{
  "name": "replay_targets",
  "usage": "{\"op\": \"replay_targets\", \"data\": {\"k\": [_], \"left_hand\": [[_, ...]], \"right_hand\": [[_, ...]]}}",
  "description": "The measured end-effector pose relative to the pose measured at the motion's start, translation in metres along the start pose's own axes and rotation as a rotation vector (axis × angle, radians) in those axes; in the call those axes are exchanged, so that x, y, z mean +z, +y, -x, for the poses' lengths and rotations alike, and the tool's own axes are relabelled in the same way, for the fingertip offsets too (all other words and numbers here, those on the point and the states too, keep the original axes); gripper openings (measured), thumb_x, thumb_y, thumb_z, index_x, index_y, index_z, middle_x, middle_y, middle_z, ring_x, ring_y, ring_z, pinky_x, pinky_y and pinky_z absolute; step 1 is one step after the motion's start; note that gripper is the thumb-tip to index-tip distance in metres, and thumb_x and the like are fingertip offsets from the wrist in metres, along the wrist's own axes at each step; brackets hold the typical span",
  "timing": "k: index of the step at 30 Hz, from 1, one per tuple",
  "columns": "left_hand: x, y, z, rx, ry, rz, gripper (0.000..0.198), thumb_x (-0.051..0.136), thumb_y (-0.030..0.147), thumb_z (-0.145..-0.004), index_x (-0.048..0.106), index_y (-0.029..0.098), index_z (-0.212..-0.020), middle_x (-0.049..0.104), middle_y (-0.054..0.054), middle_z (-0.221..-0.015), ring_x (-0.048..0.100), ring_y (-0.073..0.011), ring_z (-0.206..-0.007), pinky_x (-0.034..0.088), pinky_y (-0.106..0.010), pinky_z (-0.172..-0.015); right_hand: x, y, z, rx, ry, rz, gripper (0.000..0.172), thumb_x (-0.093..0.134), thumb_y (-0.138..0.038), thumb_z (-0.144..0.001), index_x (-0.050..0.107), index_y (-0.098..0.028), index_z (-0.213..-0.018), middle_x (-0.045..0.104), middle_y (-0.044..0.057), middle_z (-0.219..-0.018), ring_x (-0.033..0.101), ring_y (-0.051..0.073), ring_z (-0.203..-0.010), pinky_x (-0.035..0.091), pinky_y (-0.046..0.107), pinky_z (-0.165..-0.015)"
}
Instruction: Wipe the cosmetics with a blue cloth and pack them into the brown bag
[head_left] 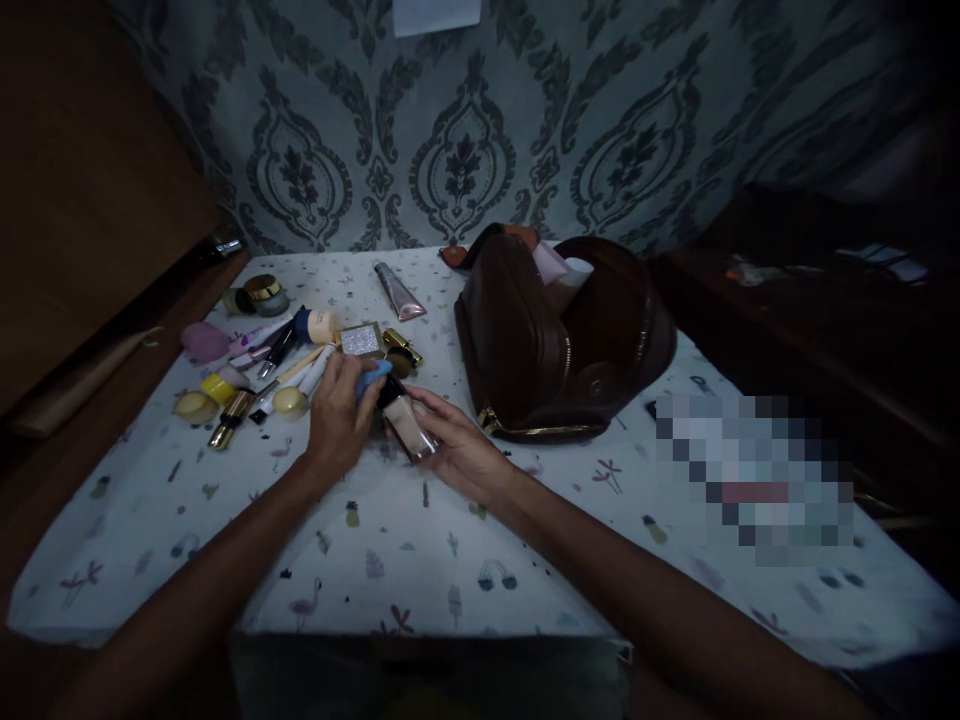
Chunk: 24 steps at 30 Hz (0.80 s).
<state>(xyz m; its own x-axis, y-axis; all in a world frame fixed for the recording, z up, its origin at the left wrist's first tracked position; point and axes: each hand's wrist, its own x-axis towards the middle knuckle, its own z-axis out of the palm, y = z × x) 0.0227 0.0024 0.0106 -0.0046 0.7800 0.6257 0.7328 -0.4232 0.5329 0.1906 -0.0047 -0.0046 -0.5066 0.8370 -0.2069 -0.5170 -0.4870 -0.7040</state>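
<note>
My right hand [469,450] holds a foundation bottle [409,425] with beige contents and a black cap, tilted over the table. In my left hand [339,415] is a small soft blue piece [375,375], pinched against the bottle's capped end; whether it is cloth or sponge I cannot tell. Just beyond my left hand lie a glittery square compact [361,340], a gold tube [403,347] and a cream bottle with a dark blue end [319,325]. Pens and brushes [289,375] lie to its left, beside a round yellowish container [289,402].
An unzipped brown leather bag [517,330] stands right of my hands, with a white tube [574,280] inside. A pinkish tube [399,292] lies at the back. A pink sponge [205,342] and jars [266,295] are at left. A blurred-out object [757,480] lies at right.
</note>
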Motion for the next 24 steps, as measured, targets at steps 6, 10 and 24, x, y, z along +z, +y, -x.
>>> {"op": "replay_targets", "data": {"k": [6, 10, 24], "left_hand": [[-0.001, 0.005, 0.004, 0.213, -0.09, 0.013, 0.016, 0.055, 0.033, -0.098, 0.065, 0.022, -0.102, 0.056, -0.005, -0.097, 0.058, -0.0192, -0.09, 0.05, -0.031, -0.078], [-0.002, 0.009, 0.007, 0.341, -0.167, 0.04, 0.017, 0.052, 0.025, -0.099, 0.063, 0.02, -0.11, 0.057, -0.006, -0.097, 0.058, -0.0181, -0.087, 0.05, -0.03, -0.075], [0.0, 0.026, 0.018, 0.662, -0.266, -0.002, 0.013, 0.052, 0.02, -0.097, 0.064, 0.018, -0.096, 0.061, -0.005, -0.085, 0.058, -0.0162, -0.076, 0.048, -0.026, -0.061]], "right_hand": [[-0.005, 0.001, -0.003, -0.063, 0.041, -0.009, 0.034, 0.075, -0.03, -0.081, 0.063, -0.028, -0.113, 0.072, 0.0, -0.102, 0.068, 0.016, -0.086, 0.056, 0.029, -0.072], [-0.009, 0.002, -0.005, -0.109, 0.056, 0.009, 0.028, 0.071, -0.032, -0.083, 0.063, -0.03, -0.11, 0.071, -0.001, -0.102, 0.066, 0.016, -0.085, 0.056, 0.029, -0.071], [-0.009, -0.007, -0.008, -0.143, 0.078, -0.098, 0.021, 0.079, -0.032, -0.079, 0.066, -0.024, -0.094, 0.073, -0.002, -0.086, 0.069, 0.014, -0.081, 0.057, 0.024, -0.073]]}}
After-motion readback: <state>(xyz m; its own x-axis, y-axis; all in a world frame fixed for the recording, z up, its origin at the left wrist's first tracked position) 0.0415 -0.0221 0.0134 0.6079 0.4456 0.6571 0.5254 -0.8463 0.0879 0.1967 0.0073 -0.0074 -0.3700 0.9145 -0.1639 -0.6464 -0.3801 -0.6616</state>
